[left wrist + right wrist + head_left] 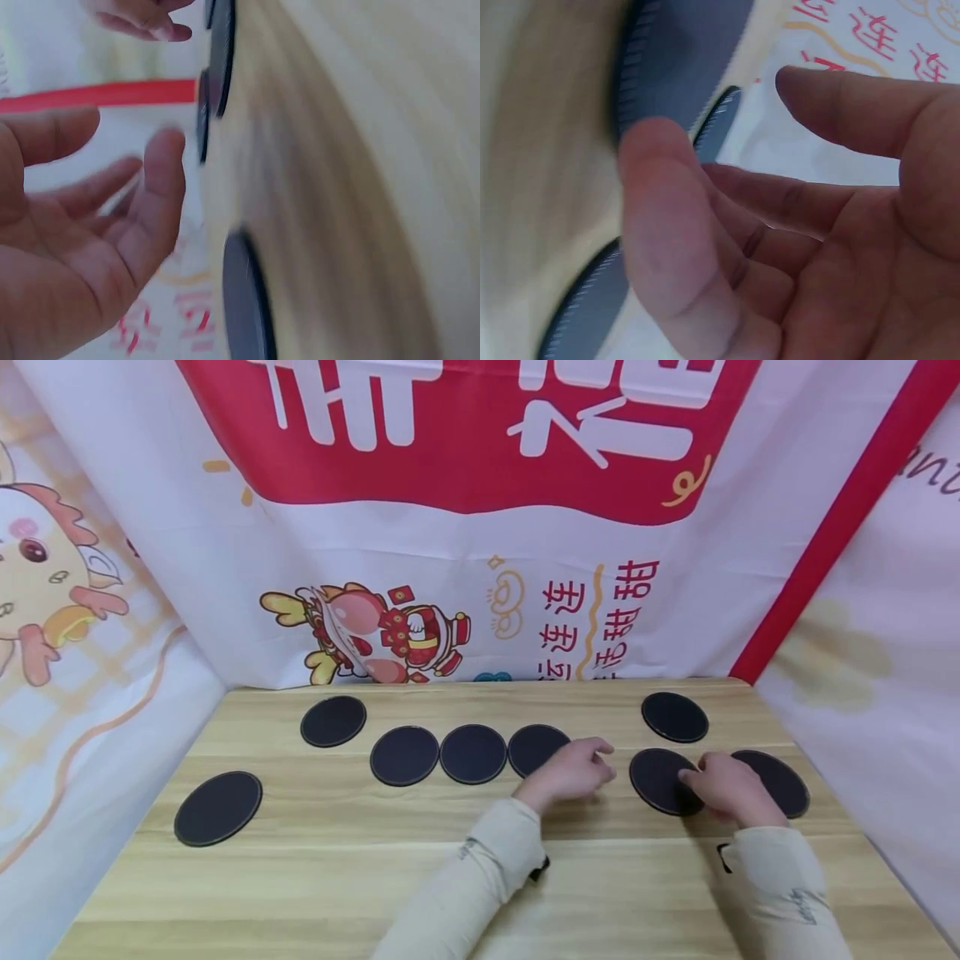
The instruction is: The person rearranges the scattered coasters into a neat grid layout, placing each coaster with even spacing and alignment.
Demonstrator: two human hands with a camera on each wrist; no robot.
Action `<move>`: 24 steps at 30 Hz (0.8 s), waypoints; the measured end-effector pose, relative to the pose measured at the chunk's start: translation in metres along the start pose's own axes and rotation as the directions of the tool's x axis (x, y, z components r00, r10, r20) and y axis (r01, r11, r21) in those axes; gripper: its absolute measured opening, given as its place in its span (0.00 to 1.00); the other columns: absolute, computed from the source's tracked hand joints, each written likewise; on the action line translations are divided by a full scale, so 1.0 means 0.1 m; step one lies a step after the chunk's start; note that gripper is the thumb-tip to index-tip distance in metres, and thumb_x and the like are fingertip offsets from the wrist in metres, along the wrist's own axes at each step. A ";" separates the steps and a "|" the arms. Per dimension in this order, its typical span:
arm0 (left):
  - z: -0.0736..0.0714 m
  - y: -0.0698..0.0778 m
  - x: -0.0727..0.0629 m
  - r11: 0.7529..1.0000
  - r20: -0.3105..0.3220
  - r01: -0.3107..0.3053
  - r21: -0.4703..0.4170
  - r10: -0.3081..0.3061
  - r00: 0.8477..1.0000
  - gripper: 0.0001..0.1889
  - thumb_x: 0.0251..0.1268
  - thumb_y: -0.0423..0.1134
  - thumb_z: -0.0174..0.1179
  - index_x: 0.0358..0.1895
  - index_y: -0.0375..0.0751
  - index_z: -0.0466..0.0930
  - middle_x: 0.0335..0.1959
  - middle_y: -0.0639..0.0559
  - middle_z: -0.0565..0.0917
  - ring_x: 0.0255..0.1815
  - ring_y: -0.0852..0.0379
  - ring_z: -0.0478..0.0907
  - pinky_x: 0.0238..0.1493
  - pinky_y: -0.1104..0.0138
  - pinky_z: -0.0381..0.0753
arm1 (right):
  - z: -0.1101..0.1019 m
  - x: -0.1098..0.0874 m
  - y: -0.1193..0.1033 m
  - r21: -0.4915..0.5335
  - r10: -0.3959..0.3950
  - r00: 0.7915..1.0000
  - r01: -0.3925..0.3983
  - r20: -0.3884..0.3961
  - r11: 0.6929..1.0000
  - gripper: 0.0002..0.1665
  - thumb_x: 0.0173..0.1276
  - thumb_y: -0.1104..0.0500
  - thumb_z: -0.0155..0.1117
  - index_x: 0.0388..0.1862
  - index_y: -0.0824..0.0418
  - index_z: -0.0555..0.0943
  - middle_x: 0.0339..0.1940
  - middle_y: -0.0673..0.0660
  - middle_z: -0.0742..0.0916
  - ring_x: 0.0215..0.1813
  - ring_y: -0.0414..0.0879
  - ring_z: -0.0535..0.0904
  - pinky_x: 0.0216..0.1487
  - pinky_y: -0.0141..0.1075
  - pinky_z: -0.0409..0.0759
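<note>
My left hand hovers over the table with its fingers loosely bent and nothing between them. Its wrist side partly hides a black round coaster, the right one of three coasters lying side by side. To the right, my right hand is above the table between a coaster on its left and another coaster that it partly covers. In the right wrist view, thumb and fingers stand apart with no object between them. The left wrist view likewise shows an empty palm, held off the wooden surface.
On the wooden table, single coasters lie at the far left, the back left and the back right. A printed white and red cloth hangs behind the back edge, and more cloth borders both sides.
</note>
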State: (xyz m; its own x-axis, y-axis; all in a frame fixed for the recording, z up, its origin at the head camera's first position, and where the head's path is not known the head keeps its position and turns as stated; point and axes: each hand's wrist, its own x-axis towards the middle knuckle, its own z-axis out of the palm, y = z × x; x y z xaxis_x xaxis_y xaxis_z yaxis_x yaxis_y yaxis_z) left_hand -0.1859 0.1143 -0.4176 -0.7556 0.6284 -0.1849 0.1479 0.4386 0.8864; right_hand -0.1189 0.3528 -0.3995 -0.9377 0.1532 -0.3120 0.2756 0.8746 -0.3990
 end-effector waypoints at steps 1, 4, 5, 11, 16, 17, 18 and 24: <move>0.06 0.02 0.04 1.000 -0.011 0.013 -0.013 -0.013 1.000 0.25 0.73 0.37 0.60 0.70 0.39 0.72 0.48 0.45 0.84 0.27 0.46 0.83 0.32 0.65 0.81 | 0.02 0.00 0.03 -0.005 0.002 1.000 -0.002 0.006 1.000 0.20 0.77 0.51 0.54 0.32 0.67 0.74 0.18 0.56 0.76 0.19 0.50 0.76 0.31 0.43 0.74; 0.21 0.08 0.15 0.999 -0.059 0.051 0.018 -0.049 0.997 0.30 0.70 0.36 0.61 0.74 0.41 0.68 0.53 0.45 0.82 0.27 0.50 0.81 0.38 0.67 0.79 | 0.07 0.01 0.08 0.035 0.015 1.000 -0.016 0.022 0.999 0.19 0.77 0.55 0.53 0.39 0.74 0.75 0.23 0.60 0.78 0.22 0.50 0.77 0.32 0.44 0.78; 0.25 0.09 0.17 0.998 -0.068 0.066 0.021 -0.064 0.996 0.31 0.69 0.36 0.61 0.75 0.42 0.67 0.57 0.44 0.81 0.30 0.52 0.81 0.41 0.67 0.79 | 0.10 0.01 0.09 0.063 0.022 0.999 -0.023 0.023 0.998 0.18 0.77 0.57 0.53 0.41 0.75 0.74 0.25 0.61 0.78 0.22 0.50 0.78 0.31 0.44 0.80; 0.40 0.13 0.24 0.996 -0.078 0.094 0.010 -0.093 0.993 0.37 0.65 0.34 0.63 0.77 0.41 0.62 0.67 0.44 0.75 0.56 0.58 0.75 0.58 0.67 0.73 | 0.21 0.02 0.10 0.219 0.072 0.997 -0.072 0.008 0.973 0.15 0.76 0.64 0.47 0.48 0.79 0.71 0.25 0.63 0.80 0.21 0.50 0.80 0.23 0.42 0.84; 0.43 0.15 0.27 0.994 -0.094 0.106 -0.011 -0.106 0.990 0.36 0.65 0.36 0.62 0.78 0.41 0.61 0.69 0.46 0.74 0.59 0.59 0.73 0.61 0.65 0.72 | 0.23 0.04 0.11 0.275 0.082 0.997 -0.080 0.004 0.958 0.17 0.76 0.65 0.45 0.51 0.81 0.69 0.22 0.62 0.81 0.20 0.50 0.81 0.23 0.43 0.84; 0.44 0.15 0.28 0.994 -0.095 0.107 -0.018 -0.108 0.990 0.36 0.65 0.36 0.62 0.77 0.42 0.62 0.69 0.46 0.74 0.59 0.59 0.73 0.61 0.65 0.72 | 0.23 0.04 0.12 0.285 0.084 0.996 -0.083 0.007 0.955 0.17 0.76 0.65 0.45 0.53 0.81 0.69 0.22 0.63 0.80 0.21 0.50 0.81 0.23 0.43 0.84; 0.44 0.16 0.28 0.994 -0.094 0.109 -0.028 -0.111 0.989 0.36 0.65 0.36 0.62 0.77 0.42 0.62 0.69 0.46 0.74 0.59 0.59 0.73 0.62 0.65 0.71 | 0.23 0.04 0.13 0.297 0.088 0.996 -0.088 0.013 0.951 0.18 0.76 0.65 0.45 0.55 0.82 0.68 0.23 0.63 0.80 0.21 0.51 0.81 0.23 0.43 0.84; 0.48 0.15 0.33 0.984 -0.094 0.139 -0.113 -0.149 0.984 0.37 0.62 0.33 0.63 0.76 0.41 0.64 0.68 0.46 0.74 0.51 0.56 0.76 0.52 0.65 0.76 | 0.22 0.06 0.18 0.340 0.099 0.994 -0.108 0.044 0.934 0.22 0.77 0.66 0.44 0.63 0.80 0.62 0.32 0.67 0.79 0.25 0.52 0.80 0.26 0.43 0.84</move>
State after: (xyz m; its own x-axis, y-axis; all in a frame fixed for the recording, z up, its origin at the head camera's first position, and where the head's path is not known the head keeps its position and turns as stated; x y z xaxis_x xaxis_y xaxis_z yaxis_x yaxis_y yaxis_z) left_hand -0.1780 0.1722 -0.4310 -0.8257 0.4928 -0.2746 -0.0312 0.4461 0.8944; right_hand -0.1153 0.3591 -0.4274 -0.8955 0.2186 -0.3877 0.4308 0.6441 -0.6321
